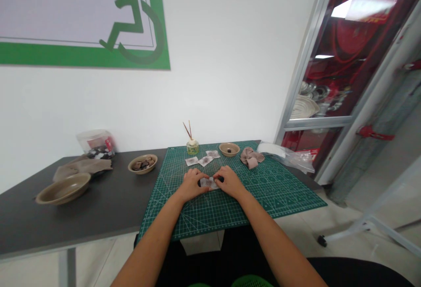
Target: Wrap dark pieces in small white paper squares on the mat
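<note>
A small whitish sheet with grey-dark smudges (209, 183) lies low over the green cutting mat (263, 195), between my hands. My left hand (193, 184) has its thumb and fingers closed at the sheet's left side. At its right side, the fingers of my right hand (229, 182) are pinched together, with a small dark spot by the fingertips that I cannot make out. Just beyond my hands are several similar smudged sheets, among them a near one (191, 161) and a far one (212, 154).
A small bowl with a dark piece (224, 151), a crumpled brown cloth (247, 154) and a clear plastic bag (297, 159) sit at the back right. A glass jar with sticks (192, 148) stands behind. Leftward are a bowl of brown pieces (132, 167) and a larger bowl (49, 197).
</note>
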Demonstrator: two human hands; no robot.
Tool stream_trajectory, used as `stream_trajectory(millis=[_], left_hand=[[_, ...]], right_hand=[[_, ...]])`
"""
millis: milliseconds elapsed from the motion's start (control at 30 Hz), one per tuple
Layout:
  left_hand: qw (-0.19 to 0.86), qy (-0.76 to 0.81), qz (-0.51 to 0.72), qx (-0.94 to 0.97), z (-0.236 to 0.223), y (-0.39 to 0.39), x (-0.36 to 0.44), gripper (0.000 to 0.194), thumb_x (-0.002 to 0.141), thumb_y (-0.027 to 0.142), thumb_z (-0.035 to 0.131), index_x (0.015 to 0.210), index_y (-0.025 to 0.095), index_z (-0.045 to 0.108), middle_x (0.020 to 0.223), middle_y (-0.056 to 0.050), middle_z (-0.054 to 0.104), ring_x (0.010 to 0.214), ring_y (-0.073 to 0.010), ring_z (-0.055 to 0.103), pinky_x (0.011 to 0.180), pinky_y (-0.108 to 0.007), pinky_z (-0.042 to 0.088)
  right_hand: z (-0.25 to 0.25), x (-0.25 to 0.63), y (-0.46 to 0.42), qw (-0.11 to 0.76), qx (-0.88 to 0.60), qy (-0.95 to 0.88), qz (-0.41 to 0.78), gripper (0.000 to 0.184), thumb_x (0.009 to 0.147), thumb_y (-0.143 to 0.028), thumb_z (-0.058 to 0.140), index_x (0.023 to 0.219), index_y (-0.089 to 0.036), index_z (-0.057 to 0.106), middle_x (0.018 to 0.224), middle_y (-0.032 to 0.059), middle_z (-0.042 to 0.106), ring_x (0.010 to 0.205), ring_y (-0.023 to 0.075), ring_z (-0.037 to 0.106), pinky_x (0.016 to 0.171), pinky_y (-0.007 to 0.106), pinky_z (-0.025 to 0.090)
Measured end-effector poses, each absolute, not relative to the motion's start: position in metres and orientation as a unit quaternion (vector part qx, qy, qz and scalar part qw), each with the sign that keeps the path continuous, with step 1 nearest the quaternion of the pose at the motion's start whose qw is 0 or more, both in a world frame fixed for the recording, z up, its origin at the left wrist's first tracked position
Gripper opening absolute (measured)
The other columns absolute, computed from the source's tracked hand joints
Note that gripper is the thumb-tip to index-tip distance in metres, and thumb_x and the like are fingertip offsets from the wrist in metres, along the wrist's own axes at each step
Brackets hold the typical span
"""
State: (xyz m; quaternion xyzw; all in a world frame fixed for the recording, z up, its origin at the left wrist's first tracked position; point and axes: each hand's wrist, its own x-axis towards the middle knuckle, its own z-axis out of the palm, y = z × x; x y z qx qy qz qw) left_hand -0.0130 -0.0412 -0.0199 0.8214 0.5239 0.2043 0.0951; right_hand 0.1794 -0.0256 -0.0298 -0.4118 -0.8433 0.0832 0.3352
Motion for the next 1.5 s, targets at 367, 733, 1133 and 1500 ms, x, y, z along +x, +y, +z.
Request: stream_trajectory(millis=[367, 733, 1133, 1500], left_hand=[[0.099, 0.522, 0.211, 0.820, -0.0210, -0.0413, -0.0128, 0.038, 0.069, 0.046, 0.067, 0.103, 0.029, 0.065, 0.098, -0.003, 0.054, 0.098, -0.0232, 0.046, 0.084, -0.036, 0.034], [0.093, 0.528, 0.207, 0.818, -0.0204, -0.0409, -0.0126, 0.041, 0.069, 0.047, 0.067, 0.103, 0.026, 0.064, 0.100, -0.004, 0.056, 0.099, -0.0238, 0.046, 0.084, -0.036, 0.035], [0.092, 0.527, 0.212, 0.818, -0.0219, -0.0403, -0.0127, 0.040, 0.068, 0.048, 0.067, 0.102, 0.027, 0.065, 0.100, -0.003, 0.056, 0.099, -0.0240, 0.046, 0.084, -0.036, 0.036], [0.093, 0.527, 0.211, 0.818, -0.0221, -0.0396, -0.0133, 0.039, 0.069, 0.048, 0.067, 0.102, 0.027, 0.065, 0.100, -0.003, 0.056, 0.098, -0.0228, 0.047, 0.084, -0.035, 0.035]], right_hand=[[-0.0287, 0.1781, -0.0261, 0.337, -0.403, -0.847, 0.076, 0.013, 0.073, -0.007, 0.062, 0.077, -0.017, 0.068, 0.074, 0.0031, 0.060, 0.080, 0.0171, 0.051, 0.079, 0.032, 0.038], [-0.0282, 0.1785, -0.0269, 0.331, -0.406, -0.849, 0.071, 0.010, 0.073, -0.009, 0.062, 0.076, -0.018, 0.067, 0.074, 0.0026, 0.059, 0.079, 0.0171, 0.050, 0.077, 0.031, 0.038], [-0.0283, 0.1786, -0.0267, 0.331, -0.365, -0.866, 0.080, 0.013, 0.073, -0.009, 0.063, 0.079, -0.019, 0.068, 0.076, 0.0021, 0.061, 0.080, 0.0165, 0.052, 0.081, 0.032, 0.038], [-0.0276, 0.1778, -0.0263, 0.331, -0.362, -0.868, 0.083, 0.013, 0.073, -0.009, 0.063, 0.081, -0.019, 0.068, 0.077, 0.0019, 0.062, 0.080, 0.0162, 0.052, 0.079, 0.031, 0.037]])
